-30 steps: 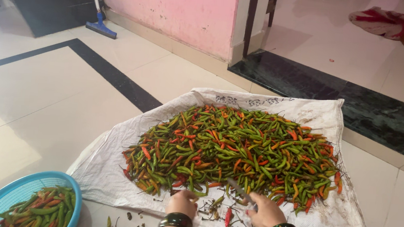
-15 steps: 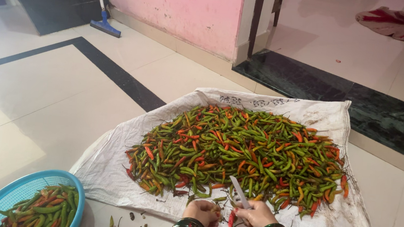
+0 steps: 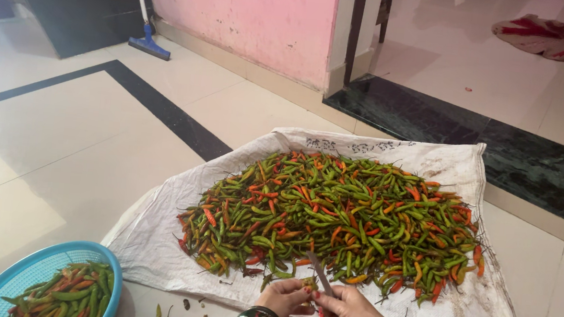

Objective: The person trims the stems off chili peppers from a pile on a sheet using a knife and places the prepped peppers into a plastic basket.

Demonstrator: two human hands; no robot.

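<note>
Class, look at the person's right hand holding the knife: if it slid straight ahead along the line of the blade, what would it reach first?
Probably the near edge of the chilli pile on the white sack; the right hand points its knife that way, though depth is unclear.

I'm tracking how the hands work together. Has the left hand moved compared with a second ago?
Yes. The left hand has shifted right along the chilli pile's near edge, closing up against the right hand and the knife.
</note>
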